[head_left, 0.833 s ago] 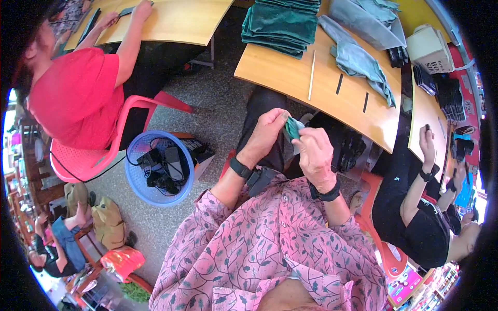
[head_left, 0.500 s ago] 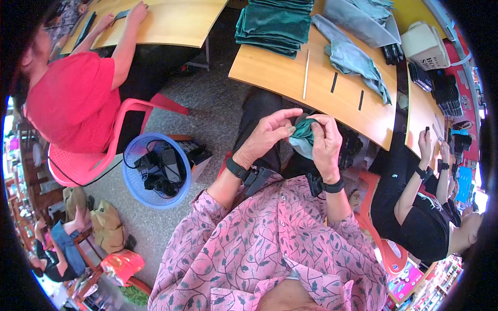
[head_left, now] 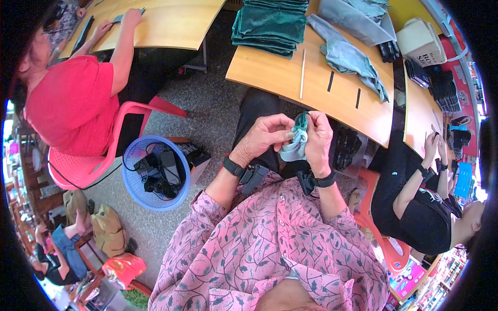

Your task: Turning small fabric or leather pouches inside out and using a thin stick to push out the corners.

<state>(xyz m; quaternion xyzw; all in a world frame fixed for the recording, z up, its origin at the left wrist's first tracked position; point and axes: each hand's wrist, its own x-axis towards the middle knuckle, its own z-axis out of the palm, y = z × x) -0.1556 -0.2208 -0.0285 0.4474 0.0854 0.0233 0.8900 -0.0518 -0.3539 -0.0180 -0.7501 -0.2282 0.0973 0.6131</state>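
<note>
A bunched piece of green velvet fabric (head_left: 294, 149), dark green at the top and pale green below, is held up between my hands over my lap. My left hand (head_left: 263, 139) pinches its left side with thumb and fingers. On the other side, my right hand (head_left: 318, 141) grips the fabric near its dark upper end. Both wrists wear black bands with small devices. Just beyond my hands is the front edge of the wooden table (head_left: 277, 67).
On the table are a stack of folded dark green cloths (head_left: 268, 28), a crumpled pale green cloth (head_left: 350, 59), a thin white stick (head_left: 303, 74) and black strips (head_left: 330, 82). A blue basket (head_left: 130, 187) with black electronics stands left on the floor. Co-workers sit at both sides.
My hands have turned the fabric and drawn closer together. Its dark part now points upward, with more pale cloth showing below. The co-worker at right has brought their hands together.
</note>
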